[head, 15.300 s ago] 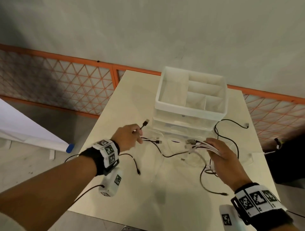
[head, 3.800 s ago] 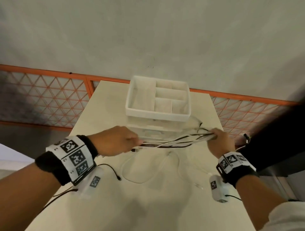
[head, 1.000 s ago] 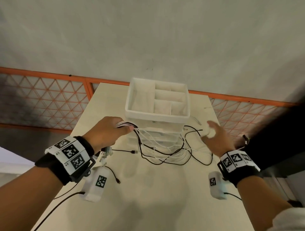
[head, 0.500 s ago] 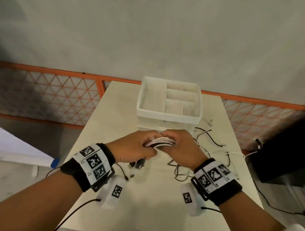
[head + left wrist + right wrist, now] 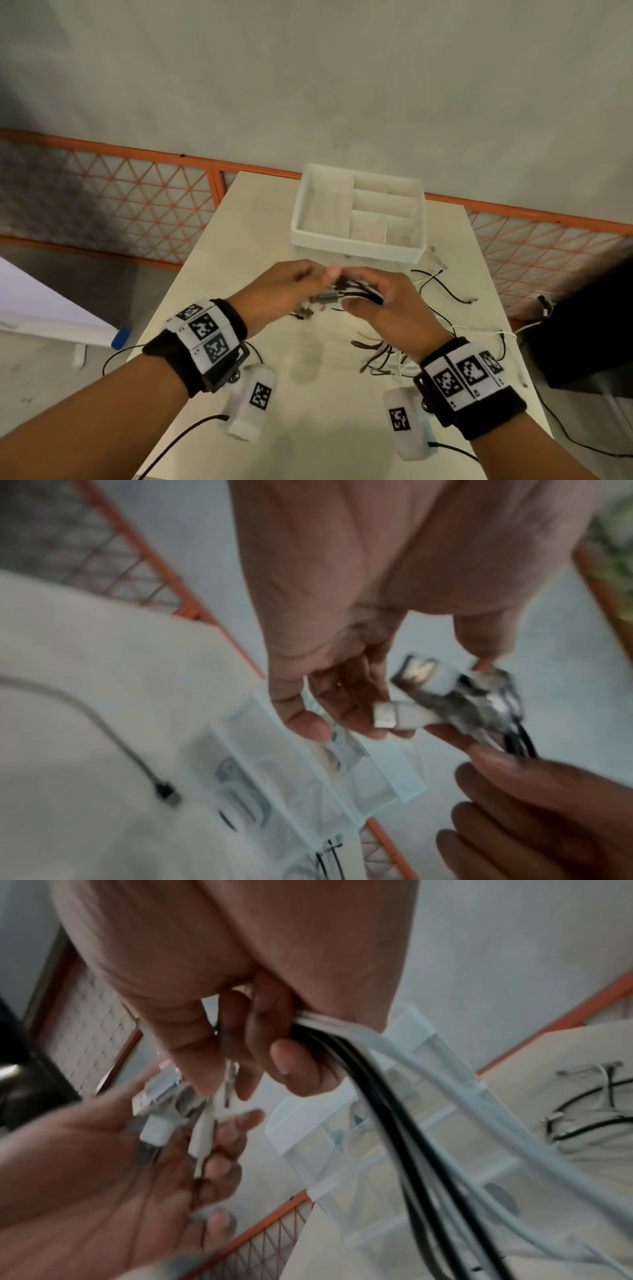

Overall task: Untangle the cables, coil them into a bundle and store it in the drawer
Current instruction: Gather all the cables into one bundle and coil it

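My right hand (image 5: pixel 383 301) grips a bundle of black and white cables (image 5: pixel 359 294) above the table, just in front of the drawer unit (image 5: pixel 352 245). In the right wrist view its fingers (image 5: pixel 287 1064) curl round the cables (image 5: pixel 377 1096), which hang down and away. The plug ends (image 5: pixel 411 712) stick out toward my left hand (image 5: pixel 291 291). That hand lies with loose fingers under the plugs (image 5: pixel 157 1129), touching them. The far cable ends (image 5: pixel 376 356) trail blurred on the table below my right wrist.
The white unit has a divided open tray on top and translucent drawers (image 5: pixel 377 1150) below. More loose cable (image 5: pixel 445 294) lies right of it. A cable with a dark plug (image 5: pixel 164 794) lies on the table (image 5: pixel 308 428). An orange mesh fence (image 5: pixel 137 205) stands behind it.
A second ago my hands were apart with slack cables between them. They came together on the bundle; now my left hand has loosened and only the right grips it.
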Tool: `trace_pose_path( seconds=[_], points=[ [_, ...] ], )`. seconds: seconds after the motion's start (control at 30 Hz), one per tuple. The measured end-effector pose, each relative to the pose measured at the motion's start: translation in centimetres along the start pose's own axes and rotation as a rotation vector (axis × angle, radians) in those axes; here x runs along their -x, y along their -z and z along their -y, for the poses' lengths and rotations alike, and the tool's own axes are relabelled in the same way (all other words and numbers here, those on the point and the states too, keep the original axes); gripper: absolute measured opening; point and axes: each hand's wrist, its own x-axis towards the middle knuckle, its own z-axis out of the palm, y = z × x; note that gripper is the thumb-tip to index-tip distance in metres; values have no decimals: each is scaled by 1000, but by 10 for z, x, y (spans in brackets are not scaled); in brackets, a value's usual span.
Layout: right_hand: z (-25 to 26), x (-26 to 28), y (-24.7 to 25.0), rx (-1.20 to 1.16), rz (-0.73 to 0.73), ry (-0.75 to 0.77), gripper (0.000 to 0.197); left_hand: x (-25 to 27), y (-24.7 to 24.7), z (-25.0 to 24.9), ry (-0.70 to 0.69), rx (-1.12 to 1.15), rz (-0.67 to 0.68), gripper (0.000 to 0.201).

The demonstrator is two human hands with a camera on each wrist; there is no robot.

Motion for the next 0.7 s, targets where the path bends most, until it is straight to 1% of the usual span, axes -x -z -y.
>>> trace_pose_path(
  seconds=[0.03,0.1,0.17,0.23,0.3,0.37,0.43,0.5,0.53,0.6,0.67,0.7],
  points=[
    [-1,2,4,-69,-9,-14,29,0,1,2,51,140,-1,69],
    [1,7,9,-121,5,-5,22,-1,-2,4,143,371,55,78],
    [4,11,8,-80,37,50,26,-2,-10,0,191,534,109,87],
    [7,12,5,-42,87,58,33,-5,-18,-8,185,598,103,87],
    [9,15,0,54,127,83,41,-7,-23,-16,182,544,45,84],
    [10,17,-3,152,158,106,46,-8,-26,-20,180,395,20,80],
    [10,16,-3,224,207,102,53,-7,-28,-24,183,252,83,81],
    [13,15,-3,263,261,76,62,-5,-28,-26,194,154,191,82],
    [13,14,-3,267,276,50,66,-4,-29,-28,193,123,243,79],
    [12,13,-5,292,279,-29,76,0,-33,-31,137,43,300,64],
    [12,11,-6,325,261,-115,91,1,-38,-29,-19,-138,318,39],
    [12,10,-6,312,256,-146,95,1,-40,-26,-90,-202,325,28]
  ],
)
